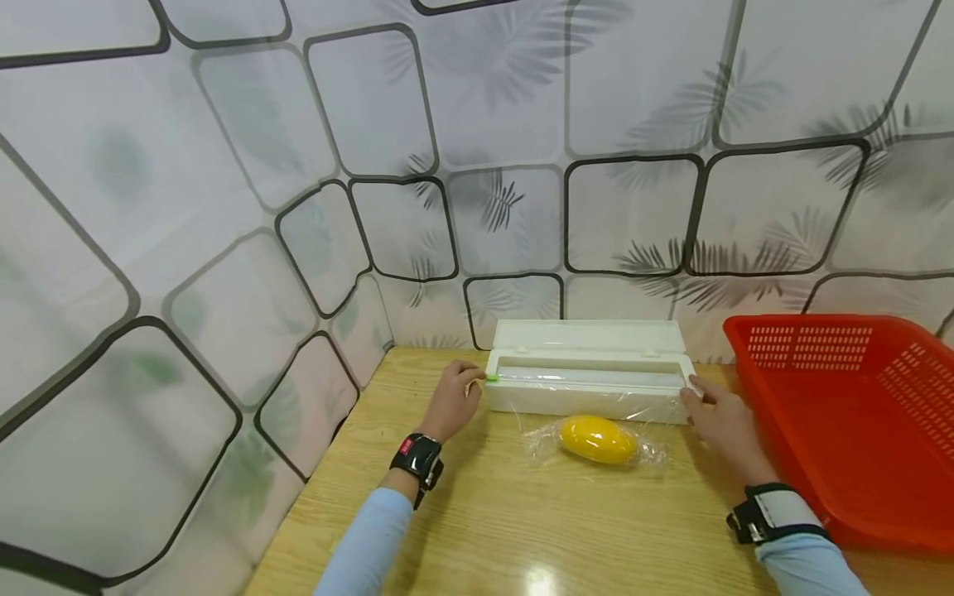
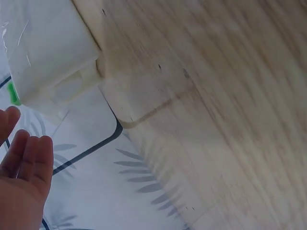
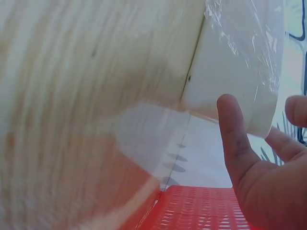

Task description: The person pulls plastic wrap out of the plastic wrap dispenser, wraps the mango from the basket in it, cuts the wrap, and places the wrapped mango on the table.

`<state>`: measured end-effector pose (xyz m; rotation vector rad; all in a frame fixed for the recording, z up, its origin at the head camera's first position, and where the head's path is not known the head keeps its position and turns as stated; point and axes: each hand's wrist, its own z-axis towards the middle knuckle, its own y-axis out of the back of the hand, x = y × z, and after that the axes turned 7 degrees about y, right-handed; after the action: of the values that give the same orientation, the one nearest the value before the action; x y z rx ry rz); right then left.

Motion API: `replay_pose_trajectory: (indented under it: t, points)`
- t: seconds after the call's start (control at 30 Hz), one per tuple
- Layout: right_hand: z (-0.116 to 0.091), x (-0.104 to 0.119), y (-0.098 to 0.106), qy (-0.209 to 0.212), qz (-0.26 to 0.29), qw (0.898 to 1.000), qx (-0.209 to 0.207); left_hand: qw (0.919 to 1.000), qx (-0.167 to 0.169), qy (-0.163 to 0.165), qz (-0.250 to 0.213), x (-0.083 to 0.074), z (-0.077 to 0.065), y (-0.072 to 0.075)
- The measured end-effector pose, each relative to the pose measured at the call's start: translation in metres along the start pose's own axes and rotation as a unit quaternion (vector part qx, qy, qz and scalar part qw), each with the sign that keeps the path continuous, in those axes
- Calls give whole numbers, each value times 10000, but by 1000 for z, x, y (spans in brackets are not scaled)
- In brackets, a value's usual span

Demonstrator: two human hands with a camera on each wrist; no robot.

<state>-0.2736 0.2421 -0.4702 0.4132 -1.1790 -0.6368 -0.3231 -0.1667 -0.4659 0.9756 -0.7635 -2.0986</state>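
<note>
A white cling film dispenser stands with its lid raised at the back of the table, its roll showing inside. Film stretches down its front. A yellow, rounded fruit-like object lies before it in crumpled clear film. My left hand is at the dispenser's left end, a fingertip right at the green slider; its other fingers are slightly bent, apart from the box. My right hand holds the dispenser's right end, thumb at the front and a finger partly hidden behind.
A red perforated basket stands on the right, close to my right forearm. Patterned sheeting covers the walls behind and to the left. The wooden tabletop extends toward me.
</note>
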Motion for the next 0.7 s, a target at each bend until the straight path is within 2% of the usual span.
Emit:
replay_pose_trajectory:
  t: [0.1,0.2,0.27,0.33,0.37,0.43,0.53,0.6,0.7]
  points:
    - [-2,5,-3,-192,167,9995,-196,9994,-335,30,3,1,-2,0]
    - [-5,14,-5,-652,200,9969,-380,9991,-357,137,157,-4,-4,0]
    - [-7,19,-6,-954,129,9940,-522,9990,-156,408,50,-12,-6,-2]
    - [-10,21,-6,-1125,-69,9924,-494,9959,193,833,-307,-22,-7,-7]
    - [-12,21,-6,-1152,-171,9923,-425,9916,349,1093,-603,-26,-7,-11]
    - [-16,21,-8,-1116,-287,9931,-216,9768,552,1700,-1182,-36,-8,-18]
    - [-20,20,-14,-812,-250,9964,-17,9537,428,2374,-1796,-48,-9,-29]
    - [-21,18,-21,-536,-23,9985,-122,9432,195,2631,-2017,-54,-9,-34]
    - [-19,18,-30,-244,184,9978,-594,9370,-119,2656,-2264,-62,-8,-38]
